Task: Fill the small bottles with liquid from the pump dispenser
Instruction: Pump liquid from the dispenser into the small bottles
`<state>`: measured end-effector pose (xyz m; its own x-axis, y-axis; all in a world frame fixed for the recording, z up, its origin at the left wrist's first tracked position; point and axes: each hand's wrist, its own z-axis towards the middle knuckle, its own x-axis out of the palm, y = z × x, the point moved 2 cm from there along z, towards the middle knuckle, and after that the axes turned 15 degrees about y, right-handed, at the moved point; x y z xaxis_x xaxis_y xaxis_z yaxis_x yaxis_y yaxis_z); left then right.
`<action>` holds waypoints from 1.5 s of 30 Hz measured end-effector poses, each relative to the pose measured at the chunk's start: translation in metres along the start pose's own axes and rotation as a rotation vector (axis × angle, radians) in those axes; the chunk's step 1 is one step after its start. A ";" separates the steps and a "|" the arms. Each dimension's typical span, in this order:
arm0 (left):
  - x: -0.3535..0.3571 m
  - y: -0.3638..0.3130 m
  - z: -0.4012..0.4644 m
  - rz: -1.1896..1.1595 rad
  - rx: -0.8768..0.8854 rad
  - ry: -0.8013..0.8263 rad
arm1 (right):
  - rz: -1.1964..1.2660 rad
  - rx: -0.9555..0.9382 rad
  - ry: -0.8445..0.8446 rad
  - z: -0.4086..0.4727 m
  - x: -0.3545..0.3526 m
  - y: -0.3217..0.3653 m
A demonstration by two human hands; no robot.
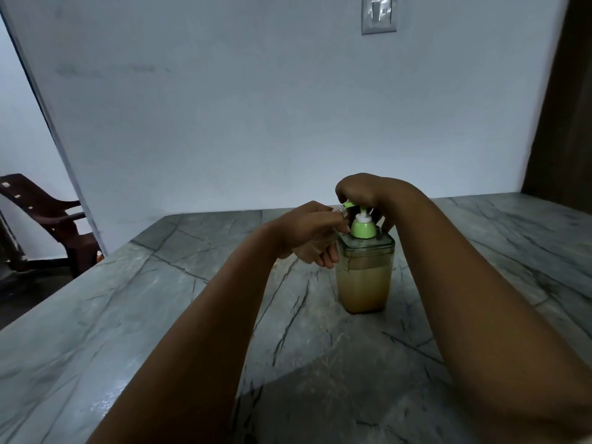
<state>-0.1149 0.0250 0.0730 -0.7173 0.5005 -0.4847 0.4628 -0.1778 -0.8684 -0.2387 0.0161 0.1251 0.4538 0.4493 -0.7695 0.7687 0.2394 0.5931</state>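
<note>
A home room: grey marble counter (134, 315), plain painted wall with light switch (379, 14), plastic chair (48, 219) far left.

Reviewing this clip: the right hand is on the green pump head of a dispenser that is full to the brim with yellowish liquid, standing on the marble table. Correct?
Not quite. The head view shows the dispenser only partly full, with clear space above the liquid. The rest holds: the right hand is on the green pump head, on the marble table.

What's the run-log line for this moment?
step: pumping | right hand: pressing pump head of dispenser | left hand: holding something small at spout, mostly hidden | liquid: dispenser partly full | surface: stone table
</note>
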 end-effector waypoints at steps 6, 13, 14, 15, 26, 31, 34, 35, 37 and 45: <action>0.001 0.000 0.001 -0.005 -0.003 -0.001 | -0.032 0.001 -0.012 0.000 0.003 -0.001; 0.002 -0.002 0.001 -0.008 -0.012 0.000 | 0.094 -0.037 -0.062 0.001 -0.006 0.004; 0.002 -0.002 0.001 -0.009 -0.016 0.000 | 0.086 -0.044 -0.049 0.001 -0.005 0.003; 0.002 -0.002 0.001 -0.010 -0.018 0.000 | 0.057 -0.047 -0.031 0.002 -0.003 0.003; 0.002 -0.002 0.000 -0.008 -0.010 -0.001 | 0.070 -0.039 -0.005 -0.003 -0.002 -0.001; 0.003 -0.003 0.001 -0.017 -0.016 -0.008 | 0.032 -0.025 -0.008 0.003 -0.004 0.000; 0.001 -0.001 0.001 -0.007 -0.016 -0.017 | -0.063 0.011 0.012 0.008 -0.002 -0.003; 0.001 0.000 0.002 -0.006 -0.019 -0.019 | -0.083 0.012 0.003 0.009 -0.001 -0.004; 0.000 0.000 0.002 -0.006 -0.023 -0.018 | -0.060 0.009 -0.008 0.009 0.001 -0.003; 0.002 0.000 0.003 -0.020 -0.013 -0.018 | 0.081 -0.019 0.029 0.002 -0.007 -0.004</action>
<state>-0.1178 0.0228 0.0717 -0.7358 0.4882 -0.4693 0.4548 -0.1572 -0.8766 -0.2441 0.0104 0.1271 0.5006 0.4928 -0.7117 0.7209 0.2177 0.6579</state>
